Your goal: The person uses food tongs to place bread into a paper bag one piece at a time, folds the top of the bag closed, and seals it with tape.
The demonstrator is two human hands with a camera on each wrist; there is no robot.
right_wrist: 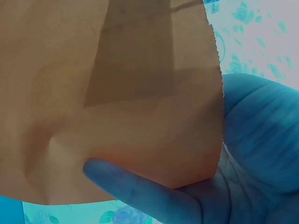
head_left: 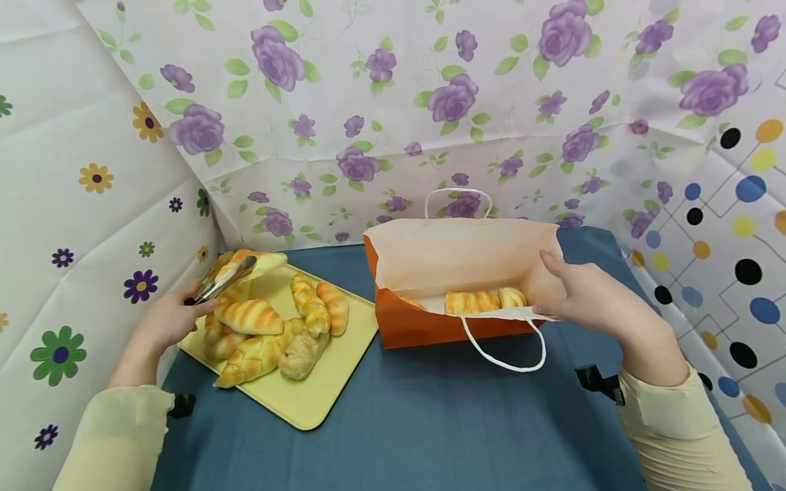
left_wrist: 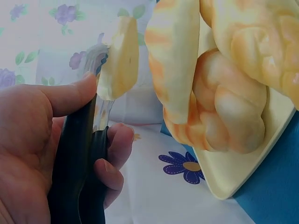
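My left hand [head_left: 172,315] holds metal tongs [left_wrist: 86,163] by their black handles, over the left side of a yellow tray [head_left: 307,409]. Between the tong tips is a pale yellow piece of bread [left_wrist: 122,60], raised above the tray in the left wrist view. Several bread rolls [head_left: 250,317] lie heaped on that tray, some striped, some braided. On the right, my right hand [head_left: 589,296] grips the side of an orange paper bag [head_left: 424,326] at its opening, one finger stretched along the paper. Inside the bag lie a striped roll [head_left: 471,302] and another bread piece [head_left: 512,297].
The bag lies on its side with its mouth toward me, one white handle [head_left: 503,365] hanging forward. A blue cloth [head_left: 442,423] covers the table. Flowered and dotted sheets [head_left: 368,109] stand as walls behind and at both sides.
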